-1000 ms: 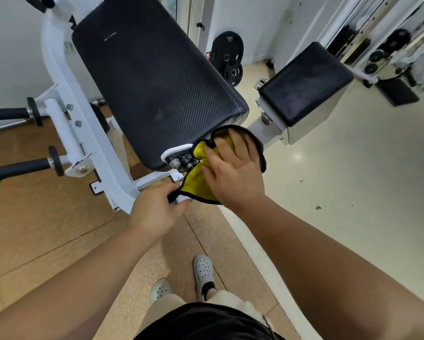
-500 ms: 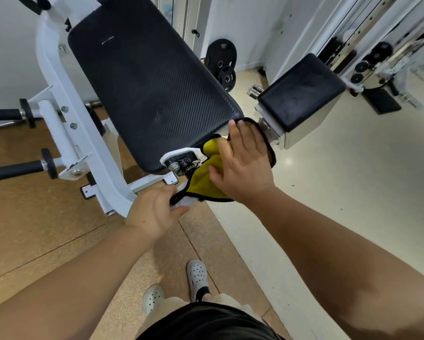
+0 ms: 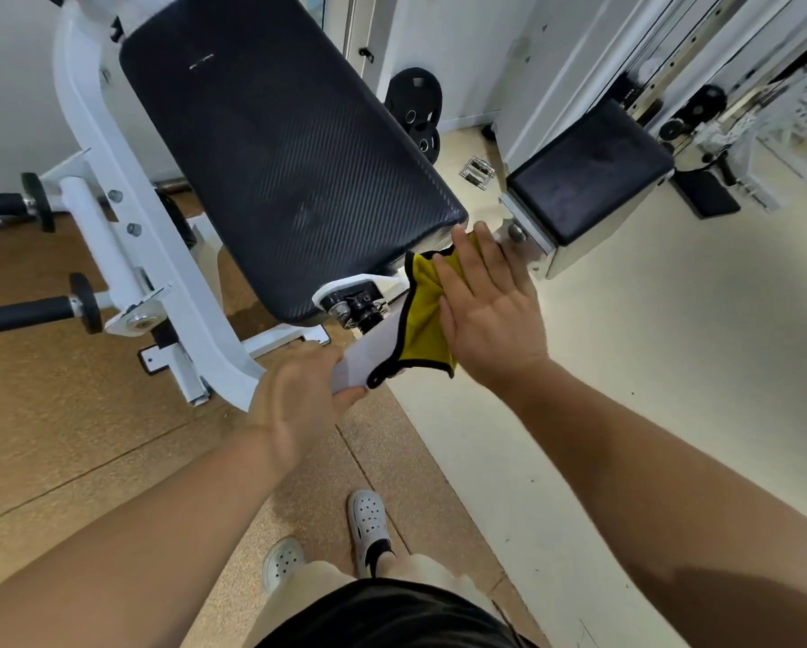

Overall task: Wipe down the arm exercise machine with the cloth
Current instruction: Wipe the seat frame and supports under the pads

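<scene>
The arm exercise machine has a white frame and a large black slanted arm pad, with a smaller black seat pad to its right. A white bar runs from below the arm pad towards me. My left hand is closed around the near end of that bar. A yellow cloth with black trim drapes over the bar farther up. My right hand lies flat on the cloth with fingers spread, fingertips near the arm pad's lower corner.
Two black-gripped handles stick out at the left. Black weight plates lean by the back wall. Another machine with a cable stack stands at the right. My feet in white clogs stand where the brown floor meets the cream floor.
My right hand has slid the cloth up along the bar, away from me and towards the seat pad. More bare white bar shows between my two hands. My left hand keeps its hold.
</scene>
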